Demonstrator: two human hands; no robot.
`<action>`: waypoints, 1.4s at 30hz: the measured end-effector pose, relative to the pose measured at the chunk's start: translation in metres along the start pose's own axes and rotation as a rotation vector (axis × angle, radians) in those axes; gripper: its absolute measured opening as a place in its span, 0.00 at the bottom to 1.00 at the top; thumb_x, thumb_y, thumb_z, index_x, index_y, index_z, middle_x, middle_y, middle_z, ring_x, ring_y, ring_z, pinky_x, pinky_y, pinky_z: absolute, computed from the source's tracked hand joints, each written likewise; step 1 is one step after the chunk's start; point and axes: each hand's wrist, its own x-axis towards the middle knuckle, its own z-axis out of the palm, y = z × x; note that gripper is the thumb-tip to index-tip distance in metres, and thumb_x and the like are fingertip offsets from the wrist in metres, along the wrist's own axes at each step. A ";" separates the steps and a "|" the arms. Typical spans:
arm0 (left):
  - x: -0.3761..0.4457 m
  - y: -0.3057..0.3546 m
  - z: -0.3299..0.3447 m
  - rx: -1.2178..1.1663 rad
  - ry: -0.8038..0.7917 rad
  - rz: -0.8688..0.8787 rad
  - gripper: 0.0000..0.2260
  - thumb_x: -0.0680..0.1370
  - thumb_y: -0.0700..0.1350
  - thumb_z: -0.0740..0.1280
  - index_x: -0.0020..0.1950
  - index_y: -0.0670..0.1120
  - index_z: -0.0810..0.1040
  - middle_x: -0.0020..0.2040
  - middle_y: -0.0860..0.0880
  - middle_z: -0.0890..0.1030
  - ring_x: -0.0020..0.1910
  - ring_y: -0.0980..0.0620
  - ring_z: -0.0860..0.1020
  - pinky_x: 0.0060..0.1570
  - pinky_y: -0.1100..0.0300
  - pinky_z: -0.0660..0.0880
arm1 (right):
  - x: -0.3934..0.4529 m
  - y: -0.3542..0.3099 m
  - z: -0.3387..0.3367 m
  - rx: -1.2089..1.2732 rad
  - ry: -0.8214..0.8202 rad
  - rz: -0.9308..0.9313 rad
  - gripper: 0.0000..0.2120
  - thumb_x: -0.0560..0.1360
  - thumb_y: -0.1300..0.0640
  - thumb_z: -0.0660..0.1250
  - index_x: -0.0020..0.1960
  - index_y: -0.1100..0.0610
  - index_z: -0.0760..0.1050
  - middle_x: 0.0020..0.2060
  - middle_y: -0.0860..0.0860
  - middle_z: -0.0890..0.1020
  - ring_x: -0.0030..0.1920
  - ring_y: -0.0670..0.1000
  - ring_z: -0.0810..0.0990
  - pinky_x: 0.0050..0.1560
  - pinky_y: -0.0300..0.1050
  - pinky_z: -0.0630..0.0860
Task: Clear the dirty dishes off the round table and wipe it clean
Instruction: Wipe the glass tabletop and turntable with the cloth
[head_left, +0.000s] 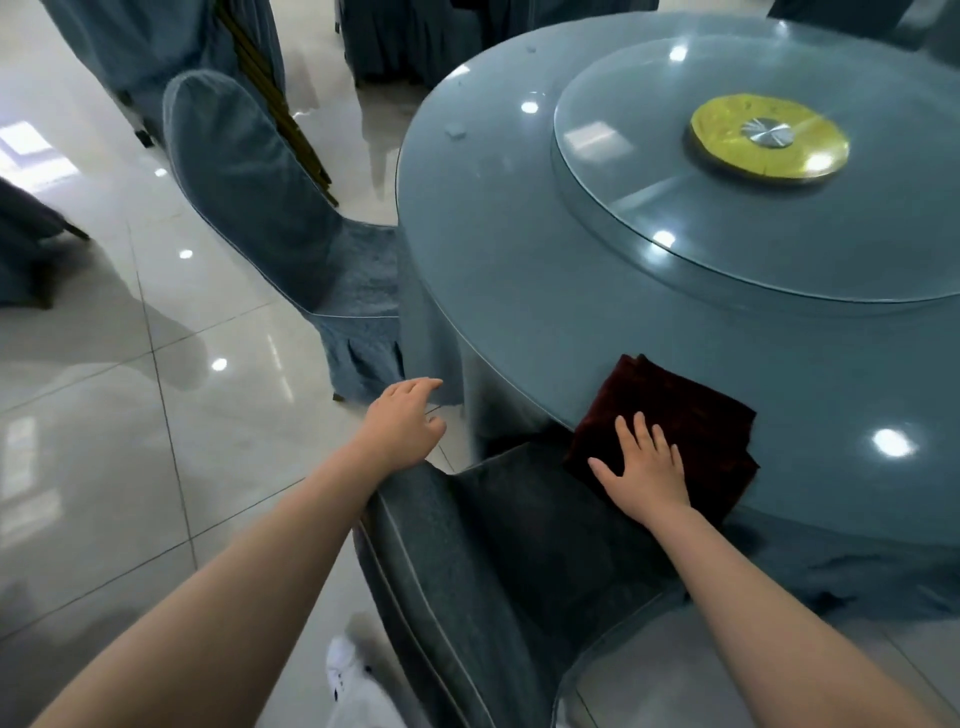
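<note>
**Cloth pressed flat at the bench edge**

Head view: a dark red cloth (670, 431) is pressed onto the near rim of the round bench (519, 249), lower centre-right, by the right hand (647, 475), fingers (640, 434) straight and spread. The left hand (402, 423) is held above the floor (104, 389) at centre, fingers relaxed, holding nothing, beside a covered chair (467, 571).

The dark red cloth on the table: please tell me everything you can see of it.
The dark red folded cloth looks like soft, plush fabric, folded in layers into a rough square. It lies flat at the near edge of the round glass-topped table. The right hand presses on its near part, fingers spread straight.
</note>
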 end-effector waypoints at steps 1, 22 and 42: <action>0.003 -0.009 -0.006 0.003 -0.002 0.024 0.26 0.78 0.45 0.60 0.77 0.49 0.62 0.76 0.50 0.64 0.75 0.49 0.59 0.74 0.53 0.55 | 0.000 -0.007 0.002 -0.004 0.003 0.021 0.37 0.79 0.34 0.51 0.80 0.49 0.43 0.79 0.51 0.42 0.79 0.55 0.43 0.77 0.56 0.44; 0.096 -0.204 -0.118 0.120 -0.133 0.231 0.26 0.79 0.46 0.63 0.76 0.51 0.62 0.75 0.49 0.65 0.75 0.48 0.60 0.75 0.50 0.57 | 0.058 -0.174 -0.012 0.056 -0.052 0.280 0.38 0.79 0.36 0.55 0.80 0.51 0.43 0.79 0.53 0.45 0.78 0.59 0.48 0.76 0.58 0.56; 0.327 -0.132 -0.103 0.190 -0.193 0.544 0.26 0.78 0.45 0.62 0.77 0.48 0.62 0.78 0.50 0.59 0.77 0.49 0.54 0.76 0.54 0.51 | 0.125 -0.165 0.000 0.354 0.521 0.686 0.31 0.78 0.38 0.47 0.74 0.53 0.67 0.74 0.50 0.68 0.76 0.54 0.61 0.77 0.58 0.52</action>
